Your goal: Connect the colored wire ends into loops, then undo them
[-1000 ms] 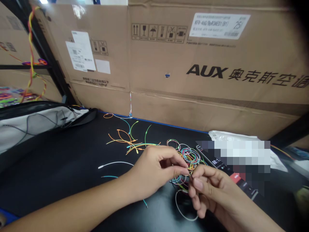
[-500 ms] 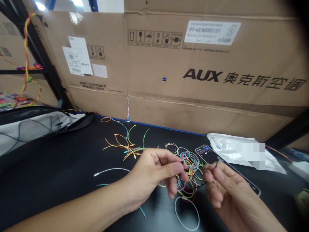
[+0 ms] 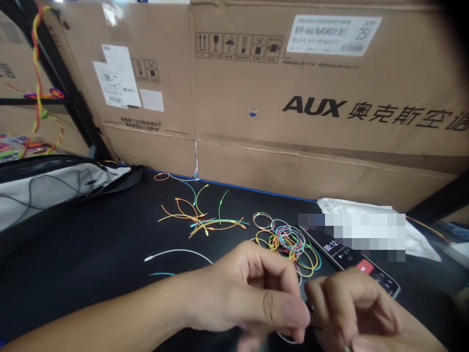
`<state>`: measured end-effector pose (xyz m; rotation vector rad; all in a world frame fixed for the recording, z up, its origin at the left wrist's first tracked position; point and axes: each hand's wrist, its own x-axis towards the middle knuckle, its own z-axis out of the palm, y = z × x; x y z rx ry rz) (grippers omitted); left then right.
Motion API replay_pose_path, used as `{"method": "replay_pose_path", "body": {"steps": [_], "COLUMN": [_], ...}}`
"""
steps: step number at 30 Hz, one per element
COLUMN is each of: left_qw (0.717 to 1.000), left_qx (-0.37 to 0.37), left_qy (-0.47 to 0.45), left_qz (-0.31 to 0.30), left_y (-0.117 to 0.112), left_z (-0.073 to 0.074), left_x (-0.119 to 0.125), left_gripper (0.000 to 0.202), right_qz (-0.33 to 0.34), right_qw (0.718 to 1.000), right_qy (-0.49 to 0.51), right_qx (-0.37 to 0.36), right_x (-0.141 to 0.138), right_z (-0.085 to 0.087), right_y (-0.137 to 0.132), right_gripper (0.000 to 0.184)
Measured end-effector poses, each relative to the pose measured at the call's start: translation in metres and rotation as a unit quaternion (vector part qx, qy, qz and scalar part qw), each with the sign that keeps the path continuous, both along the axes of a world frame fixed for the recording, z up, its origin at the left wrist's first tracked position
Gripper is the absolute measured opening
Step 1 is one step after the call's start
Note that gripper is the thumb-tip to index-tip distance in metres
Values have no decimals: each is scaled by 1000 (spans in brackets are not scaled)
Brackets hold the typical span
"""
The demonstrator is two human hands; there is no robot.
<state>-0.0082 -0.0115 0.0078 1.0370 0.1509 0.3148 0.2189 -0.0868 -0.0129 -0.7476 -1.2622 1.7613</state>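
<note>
Both hands have dropped low and come together since half a second ago, when they stood apart with a dark strand stretched between them; the view has also tipped, so the phone's timer screen shows again. Left hand: fingers curled, thumb pressed flat against the forefinger, a closed pinch. Right hand: fingers folded shut, knuckles toward the camera, tips hidden, so I cannot tell whether they hold the strand's other end. Thin dark cord: only a short bit shows in the narrow gap between the two hands, low and near the front edge of the black table, just above a white loop lying flat. Judgement: the step in hand looks like working the cord's two ends together at the fingertips. A move this fine calls for a steady pinch on both sides and the ends lined up closely, with the work lifted clear of the thumb so it can be seen. Long axis, from the bit that shows, runs roughly left to right from one hand to the other; which way either end points is hidden. Behind the hands, a pile of coloured loops beside the phone. Farther back, loose straight strands, orange and green. One white strand lies alone to the left. Cardboard boxes wall off the far side; a grey bag sits far left.
</note>
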Motion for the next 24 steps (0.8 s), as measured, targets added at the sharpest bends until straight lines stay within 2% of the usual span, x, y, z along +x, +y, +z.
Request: {"method": "replay_pose_path", "body": {"steps": [4, 7, 10, 13, 16, 24], "left_qw": [997, 989, 982, 979, 978, 974], "left_qx": [60, 137, 179, 195, 198, 210], "left_qy": [30, 45, 45, 55, 63, 79], "left_qz": [27, 41, 44, 37, 35, 37], "left_y": [3, 2, 0, -1, 1, 0], "left_z": [2, 4, 4, 2, -2, -4], "left_x": [-1, -1, -1, 0, -1, -2], "left_gripper": [40, 42, 43, 42, 42, 41], "right_qz": [-25, -48, -77, -67, -41, -79], "right_qw": [998, 997, 996, 995, 993, 985], "right_qy": [45, 16, -34, -78, -112, -150], "right_qx": [-36, -52, -42, -11, -12, -7], "right_x": [-4, -8, -12, -14, -14, -12], "right_z": [1, 2, 3, 4, 3, -7], "right_y": [-1, -2, -2, -1, -1, -5], "right_gripper": [18, 25, 35, 40, 44, 43]}}
